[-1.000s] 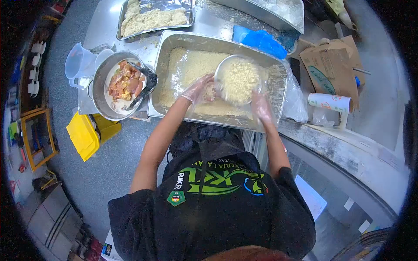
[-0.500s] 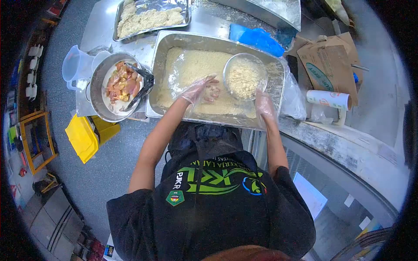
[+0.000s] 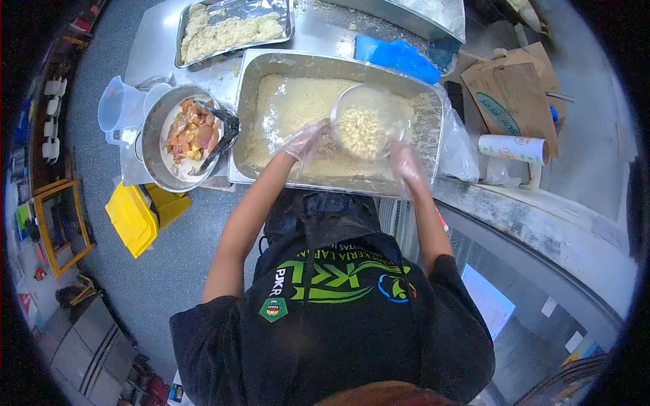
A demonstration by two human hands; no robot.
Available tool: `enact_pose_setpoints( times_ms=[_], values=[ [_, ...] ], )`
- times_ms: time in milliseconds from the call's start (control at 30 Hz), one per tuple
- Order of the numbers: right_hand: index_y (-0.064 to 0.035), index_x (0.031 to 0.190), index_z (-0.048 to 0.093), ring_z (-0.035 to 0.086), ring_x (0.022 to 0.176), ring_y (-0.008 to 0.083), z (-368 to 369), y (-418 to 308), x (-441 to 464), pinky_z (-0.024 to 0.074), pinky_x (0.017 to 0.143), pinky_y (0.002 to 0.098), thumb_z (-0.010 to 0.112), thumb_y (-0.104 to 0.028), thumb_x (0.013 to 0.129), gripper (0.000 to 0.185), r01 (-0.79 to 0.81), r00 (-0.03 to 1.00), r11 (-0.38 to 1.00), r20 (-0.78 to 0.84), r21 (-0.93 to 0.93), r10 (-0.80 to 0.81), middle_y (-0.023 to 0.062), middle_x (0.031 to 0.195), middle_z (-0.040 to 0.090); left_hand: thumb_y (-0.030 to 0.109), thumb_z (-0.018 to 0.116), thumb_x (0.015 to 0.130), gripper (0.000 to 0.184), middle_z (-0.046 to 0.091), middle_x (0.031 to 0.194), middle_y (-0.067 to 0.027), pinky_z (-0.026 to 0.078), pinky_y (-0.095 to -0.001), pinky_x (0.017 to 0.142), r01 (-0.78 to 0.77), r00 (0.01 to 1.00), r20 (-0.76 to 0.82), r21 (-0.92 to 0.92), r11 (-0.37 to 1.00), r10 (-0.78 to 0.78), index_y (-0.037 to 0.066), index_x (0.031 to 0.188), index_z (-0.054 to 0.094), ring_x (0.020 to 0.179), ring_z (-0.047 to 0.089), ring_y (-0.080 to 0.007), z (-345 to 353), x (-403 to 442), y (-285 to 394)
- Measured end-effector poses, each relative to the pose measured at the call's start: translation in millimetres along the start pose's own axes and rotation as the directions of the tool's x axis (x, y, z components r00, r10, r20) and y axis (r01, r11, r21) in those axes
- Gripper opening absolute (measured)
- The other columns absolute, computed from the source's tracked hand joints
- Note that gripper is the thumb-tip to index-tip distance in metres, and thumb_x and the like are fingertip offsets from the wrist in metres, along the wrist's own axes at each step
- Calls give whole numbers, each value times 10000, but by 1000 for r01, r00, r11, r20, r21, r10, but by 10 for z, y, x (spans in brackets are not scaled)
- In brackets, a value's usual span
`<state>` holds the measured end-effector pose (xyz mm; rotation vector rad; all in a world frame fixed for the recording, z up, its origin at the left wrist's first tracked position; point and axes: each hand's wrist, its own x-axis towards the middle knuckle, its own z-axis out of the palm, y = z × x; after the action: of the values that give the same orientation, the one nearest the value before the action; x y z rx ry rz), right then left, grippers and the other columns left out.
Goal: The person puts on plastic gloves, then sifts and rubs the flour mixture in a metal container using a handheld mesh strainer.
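A round sieve point(image 3: 367, 125) holding pale, floury coated lumps point(image 3: 363, 133) is over a deep steel tray point(image 3: 238, 128) of breading flour point(image 3: 284, 101). My right hand point(image 3: 407, 164), in a clear plastic glove, grips the sieve's right rim and is slightly blurred. Also gloved, my left hand point(image 3: 307, 142) has its fingers stretched toward the sieve's left rim, low over the flour. Whether those fingers touch the rim I cannot tell. Left of the tray stands a steel pot point(image 3: 150, 152) with raw meat pieces point(image 3: 193, 132) in it.
Behind lies a smaller tray point(image 3: 291, 30) of coated pieces point(image 3: 233, 32). A blue plastic bag point(image 3: 396, 59) rests by the tray's far edge. Clear jugs point(image 3: 116, 105) stand at left, above a yellow bin point(image 3: 132, 220). Cardboard point(image 3: 508, 91) and a paper roll point(image 3: 513, 149) are at right.
The sieve has moved left toward my left hand, with its contents blurred and shifted. My right hand has followed it slightly left. My left hand has drawn slightly left, close to the sieve's rim.
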<state>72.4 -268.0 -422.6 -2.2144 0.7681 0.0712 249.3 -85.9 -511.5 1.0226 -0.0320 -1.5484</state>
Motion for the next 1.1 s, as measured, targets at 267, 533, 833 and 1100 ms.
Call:
enact_pose_setpoints(
  times_ms=[267, 533, 833, 1100],
  values=[
    [12, 690, 544, 498, 472, 277, 57, 252, 78, 371, 474, 394, 382, -204, 828, 303, 216, 976, 961, 41, -173, -212, 184, 523, 473, 380, 451, 819, 489, 475, 1104, -101, 458, -369, 741, -53, 997, -49, 28, 998, 55, 34, 1161, 394, 877, 516, -236, 109, -98, 46],
    [-24, 723, 544, 555, 555, 220, 233, 441, 139, 432, 511, 357, 432, -180, 765, 196, 530, 847, 817, 105, -226, -521, 123, 610, 554, 386, 439, 828, 464, 485, 1066, -100, 469, -377, 710, -89, 992, -79, 166, 982, 103, 54, 1151, 410, 889, 516, -209, 76, -50, 0],
    [37, 725, 544, 548, 619, 276, 282, 1266, 257, 425, 625, 339, 336, -274, 823, 386, 313, 932, 943, 157, 109, -328, 225, 714, 552, 351, 400, 846, 380, 489, 1059, -52, 461, -399, 708, -68, 992, -111, -61, 996, 61, 106, 1134, 436, 834, 509, -185, 27, 13, -78],
    [16, 709, 573, 557, 658, 354, 18, 669, 298, 422, 605, 397, 342, -387, 814, 476, 121, 932, 856, 355, -503, 77, 244, 715, 552, 340, 449, 793, 383, 518, 1021, -142, 428, -349, 719, -90, 539, -359, 875, 476, 761, 74, 1064, 498, 877, 514, -223, -786, 211, -203]
  ],
)
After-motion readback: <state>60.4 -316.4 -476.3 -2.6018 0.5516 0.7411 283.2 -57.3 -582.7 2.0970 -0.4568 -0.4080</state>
